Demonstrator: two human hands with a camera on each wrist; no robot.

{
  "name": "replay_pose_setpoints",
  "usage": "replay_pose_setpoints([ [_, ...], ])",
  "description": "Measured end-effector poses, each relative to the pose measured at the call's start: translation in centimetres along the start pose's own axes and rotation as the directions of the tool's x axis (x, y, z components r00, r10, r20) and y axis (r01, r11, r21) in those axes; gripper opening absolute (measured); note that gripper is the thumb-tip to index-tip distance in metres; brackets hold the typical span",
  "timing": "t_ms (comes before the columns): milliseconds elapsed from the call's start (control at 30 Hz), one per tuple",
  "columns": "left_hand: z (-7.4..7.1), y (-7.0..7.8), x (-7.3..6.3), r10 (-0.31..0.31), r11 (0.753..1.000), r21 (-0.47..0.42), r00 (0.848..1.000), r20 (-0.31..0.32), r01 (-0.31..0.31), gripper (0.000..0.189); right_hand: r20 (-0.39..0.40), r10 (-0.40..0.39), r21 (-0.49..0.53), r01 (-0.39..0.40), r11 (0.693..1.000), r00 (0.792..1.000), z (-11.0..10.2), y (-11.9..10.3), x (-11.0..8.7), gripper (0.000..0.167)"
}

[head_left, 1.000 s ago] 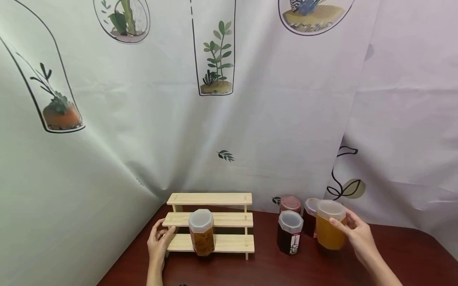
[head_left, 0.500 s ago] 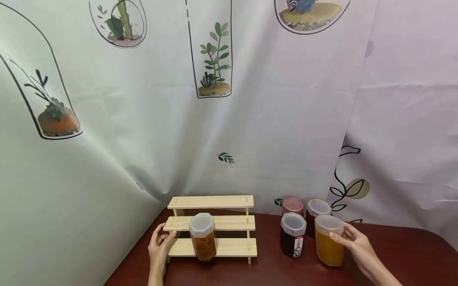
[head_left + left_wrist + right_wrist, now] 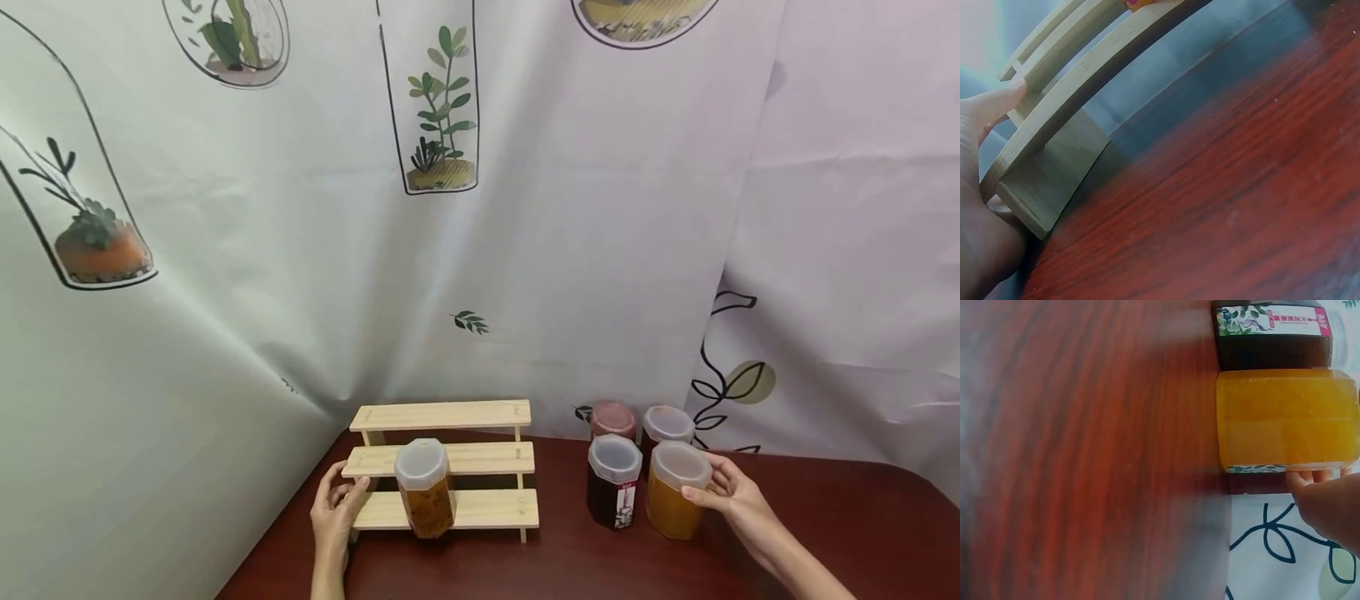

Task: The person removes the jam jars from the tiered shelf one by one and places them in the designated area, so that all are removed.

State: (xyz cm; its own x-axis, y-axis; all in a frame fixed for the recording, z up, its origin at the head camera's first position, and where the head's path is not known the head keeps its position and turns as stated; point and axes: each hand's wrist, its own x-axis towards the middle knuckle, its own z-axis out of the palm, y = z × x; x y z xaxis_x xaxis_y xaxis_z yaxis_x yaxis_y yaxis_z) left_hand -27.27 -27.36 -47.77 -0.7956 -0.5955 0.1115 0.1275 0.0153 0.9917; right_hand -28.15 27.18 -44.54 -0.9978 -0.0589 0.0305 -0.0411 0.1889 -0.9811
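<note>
My left hand [image 3: 333, 510] grips the left end of a three-step wooden rack [image 3: 491, 504]; in the left wrist view its thumb [image 3: 1004, 100] lies against the pale wood. An amber jar [image 3: 429, 500] with a frosted lid and dark flecks stands at the rack's lowest step. On the right, my right hand [image 3: 738, 500] holds a yellow-orange jar [image 3: 672, 504] by its side, thumb at the front near the lid. That jar is upright beside a dark jar [image 3: 603, 496] with a white and pink label. The right wrist view shows the yellow-orange jar [image 3: 1285, 419] close against its dark neighbour.
Behind these stand a red-lidded jar [image 3: 613, 418] and another dark jar with a frosted lid [image 3: 667, 425]. A dark red wooden table [image 3: 555, 558] carries everything. A pale curtain [image 3: 585, 250] printed with plants hangs at the back and left.
My right hand has lowered the yellow-orange jar and shifted it left, up beside the front dark jar. The left hand keeps its hold on the rack. The head view has shifted slightly.
</note>
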Motion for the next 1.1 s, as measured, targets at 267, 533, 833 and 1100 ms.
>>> replay_pose_setpoints([
  [267,0.4,-0.5,-0.1,0.009,1.0,0.006,1.0,-0.005,-0.009,0.052,-0.005,-0.009,-0.068,0.009,0.998,1.0,-0.7,-0.6,-0.4,0.052],
  [533,0.4,-0.5,-0.1,0.042,0.999,-0.004,0.999,-0.007,-0.042,0.051,-0.028,-0.235,-0.158,0.228,0.961,0.972,-0.6,-3.2,-0.4,0.059],
  [833,-0.2,-0.6,0.0,0.021,1.0,-0.009,1.0,-0.009,-0.021,0.052,-0.023,-0.463,-0.328,0.431,0.841,0.886,2.9,-9.1,0.4,0.067],
  [1100,0.1,-0.4,-0.1,0.036,0.999,-0.018,0.999,-0.008,-0.036,0.054,0.063,-0.521,-0.163,0.524,0.836,0.851,7.9,-11.0,1.6,0.061],
])
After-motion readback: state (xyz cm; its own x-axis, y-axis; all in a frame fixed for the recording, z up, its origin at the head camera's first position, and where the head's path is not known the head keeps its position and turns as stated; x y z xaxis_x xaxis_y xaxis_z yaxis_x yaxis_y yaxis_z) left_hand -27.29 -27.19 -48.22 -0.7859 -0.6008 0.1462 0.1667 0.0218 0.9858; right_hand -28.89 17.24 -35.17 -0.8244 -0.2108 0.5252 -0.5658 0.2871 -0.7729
